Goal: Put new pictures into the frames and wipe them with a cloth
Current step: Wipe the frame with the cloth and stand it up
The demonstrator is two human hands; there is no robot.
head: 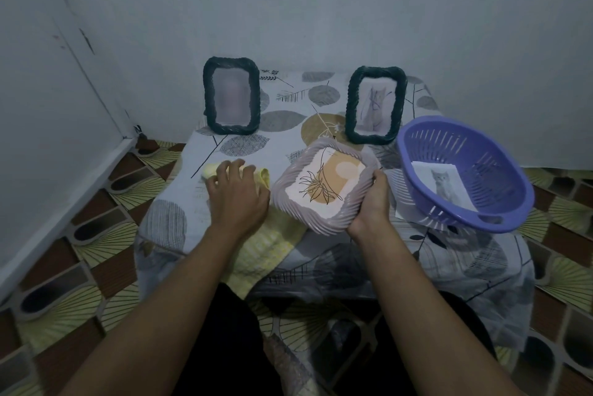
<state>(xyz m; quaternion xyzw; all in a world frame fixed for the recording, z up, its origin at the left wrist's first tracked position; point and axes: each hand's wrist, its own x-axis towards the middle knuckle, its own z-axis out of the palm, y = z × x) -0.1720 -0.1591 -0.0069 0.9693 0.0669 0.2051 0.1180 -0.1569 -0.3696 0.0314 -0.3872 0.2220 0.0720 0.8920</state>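
My right hand (372, 200) grips the right edge of a pale pink ribbed frame (324, 185), tilted above the table, with a leaf-and-sun picture in it. My left hand (236, 193) lies palm down on a yellow cloth (266, 251), fingers curled over its bunched far end. Two dark green frames stand upright at the back: the left frame (231, 95) holds a blurred picture, the right frame (375, 105) holds a scribbled cat picture.
A purple plastic colander (465, 171) sits at the right with a cat photo (444, 182) inside, over a sheet of paper. The low table (288, 119) has a leaf-patterned cover. Walls close in behind and left; patterned floor lies all around.
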